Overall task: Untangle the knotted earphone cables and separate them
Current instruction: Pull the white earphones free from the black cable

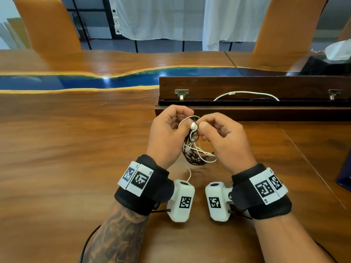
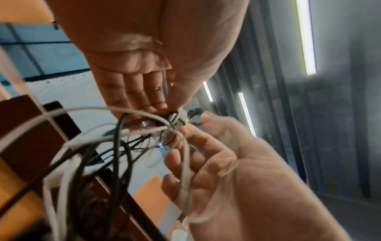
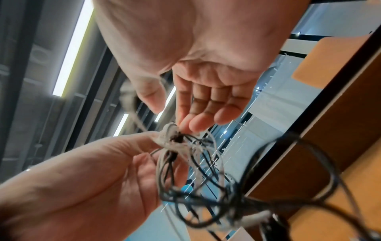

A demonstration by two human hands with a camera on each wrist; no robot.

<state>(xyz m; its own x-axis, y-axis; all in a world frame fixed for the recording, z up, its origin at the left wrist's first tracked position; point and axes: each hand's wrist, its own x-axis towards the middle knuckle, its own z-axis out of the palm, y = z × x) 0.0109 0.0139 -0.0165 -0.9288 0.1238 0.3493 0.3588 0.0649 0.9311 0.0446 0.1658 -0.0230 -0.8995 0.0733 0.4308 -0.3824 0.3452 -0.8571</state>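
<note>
A tangle of white and black earphone cables hangs above the wooden table between my two raised hands. My left hand pinches the top of the knot with thumb and fingers. A white earbud sticks up between the two thumbs. My right hand has curled fingers, and its fingertips touch the knot. In the left wrist view a white cable runs across the right hand's fingers. Loops of the tangle dangle below, blurred.
A dark wooden box with its lid up stands just behind my hands, with another white cable in it. A blue resin strip crosses the table. Orange chairs stand behind. A dark object lies at the right edge.
</note>
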